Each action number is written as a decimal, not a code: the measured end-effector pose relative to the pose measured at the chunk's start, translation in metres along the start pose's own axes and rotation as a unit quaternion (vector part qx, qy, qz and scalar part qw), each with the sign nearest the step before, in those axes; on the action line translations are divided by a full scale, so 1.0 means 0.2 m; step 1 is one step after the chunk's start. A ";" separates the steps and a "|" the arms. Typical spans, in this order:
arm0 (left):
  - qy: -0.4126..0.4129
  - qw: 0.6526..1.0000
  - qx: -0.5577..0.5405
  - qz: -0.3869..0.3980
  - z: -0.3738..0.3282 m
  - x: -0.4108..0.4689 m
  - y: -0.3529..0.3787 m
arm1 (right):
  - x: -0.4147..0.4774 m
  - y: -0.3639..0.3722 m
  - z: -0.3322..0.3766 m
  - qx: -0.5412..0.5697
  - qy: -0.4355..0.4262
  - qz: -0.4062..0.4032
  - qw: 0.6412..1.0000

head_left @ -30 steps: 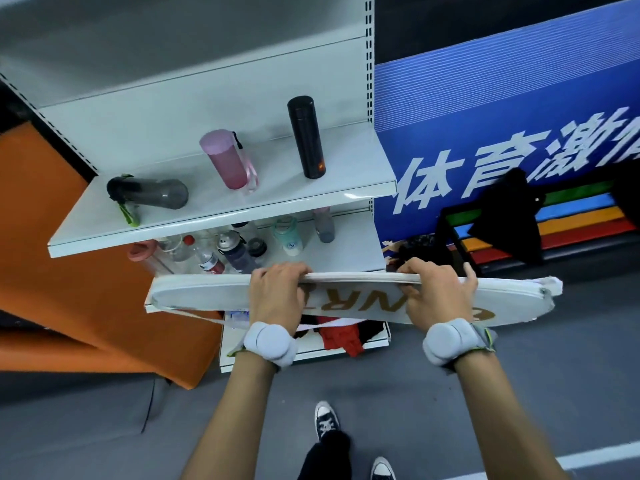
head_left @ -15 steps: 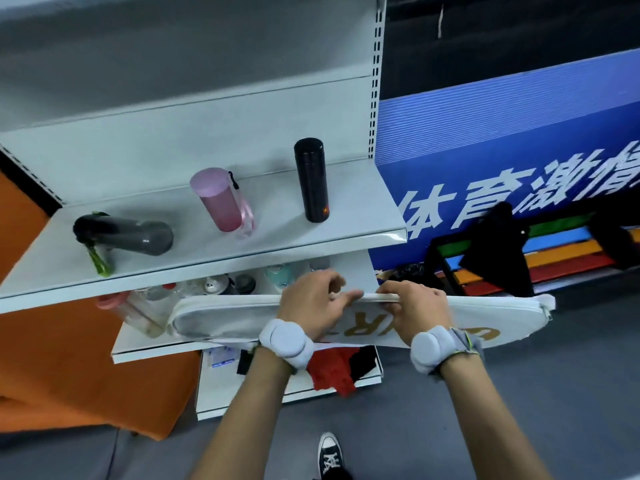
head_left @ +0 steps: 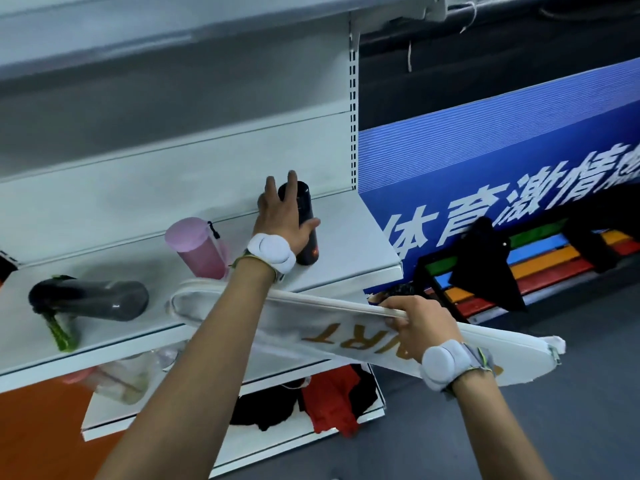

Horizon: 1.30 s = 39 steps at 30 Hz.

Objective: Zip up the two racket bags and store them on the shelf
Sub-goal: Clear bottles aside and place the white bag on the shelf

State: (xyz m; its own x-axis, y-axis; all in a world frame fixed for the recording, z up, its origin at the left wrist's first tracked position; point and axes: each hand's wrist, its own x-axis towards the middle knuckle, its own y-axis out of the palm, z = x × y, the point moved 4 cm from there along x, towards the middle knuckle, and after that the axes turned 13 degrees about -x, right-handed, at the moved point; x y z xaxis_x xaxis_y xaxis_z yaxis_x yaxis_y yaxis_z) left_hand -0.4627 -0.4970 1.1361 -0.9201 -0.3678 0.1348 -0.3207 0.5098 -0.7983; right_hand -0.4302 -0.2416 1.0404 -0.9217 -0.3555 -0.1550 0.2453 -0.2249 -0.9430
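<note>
While the racket bag point(head_left: 346, 327) is clamped by the right hand point(head_left: 420, 318), the black flask point(head_left: 304, 226) is seemingly touched by the spread-fingered left hand point(head_left: 282, 216).

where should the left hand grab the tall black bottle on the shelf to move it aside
Grip the tall black cylindrical bottle around its mid body, coming from the front-left, where the left hand is. It stands upright, slim and smooth, and the pink tumbler stands apart to its left. The right hand holds the white racket bag.
</note>
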 end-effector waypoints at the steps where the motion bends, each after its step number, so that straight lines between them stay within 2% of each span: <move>1: 0.000 1.000 -0.002 0.001 0.00 0.02 0.02 | 0.01 -0.02 -0.01 0.003 0.000 -0.003 1.000; 8: 0.010 0.997 -0.043 -0.059 -0.09 0.01 0.07 | 0.03 -0.16 -0.08 -0.008 -0.015 -0.030 0.999; 14: 0.099 0.978 -0.064 -0.170 -0.26 -0.15 0.01 | 0.00 -0.29 -0.15 -0.007 -0.040 -0.077 0.996; 19: 0.187 0.940 -0.096 -0.269 -0.42 -0.32 -0.13 | -0.04 -0.38 -0.19 0.060 -0.046 -0.109 0.991; 24: 0.266 0.885 -0.062 -0.378 -0.54 -0.53 -0.30 | -0.05 -0.46 -0.19 0.106 -0.054 -0.154 0.981; 26: 0.284 0.872 -0.050 -0.395 -0.57 -0.59 -0.36 | -0.03 -0.48 -0.19 0.117 -0.045 -0.179 0.976; 29: 0.290 0.858 -0.027 -0.423 -0.58 -0.70 -0.45 | 0.00 -0.52 -0.11 0.133 -0.058 -0.191 0.971; 33: 0.300 0.835 0.004 -0.461 -0.54 -0.82 -0.57 | 0.06 -0.57 0.04 0.100 -0.056 -0.228 0.967; 39: 0.263 0.839 0.032 -0.476 -0.33 -0.89 -0.68 | 0.12 -0.72 0.30 0.085 -0.107 -0.334 0.932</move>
State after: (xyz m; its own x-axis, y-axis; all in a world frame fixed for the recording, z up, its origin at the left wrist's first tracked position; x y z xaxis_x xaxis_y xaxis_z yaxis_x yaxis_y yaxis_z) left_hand -0.2704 -0.4492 1.2595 -0.2319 -0.1827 0.9554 -0.9688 0.1312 -0.2100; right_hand -0.4688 -0.2717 1.1892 -0.8093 -0.2530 0.5302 -0.3013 -0.5960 -0.7443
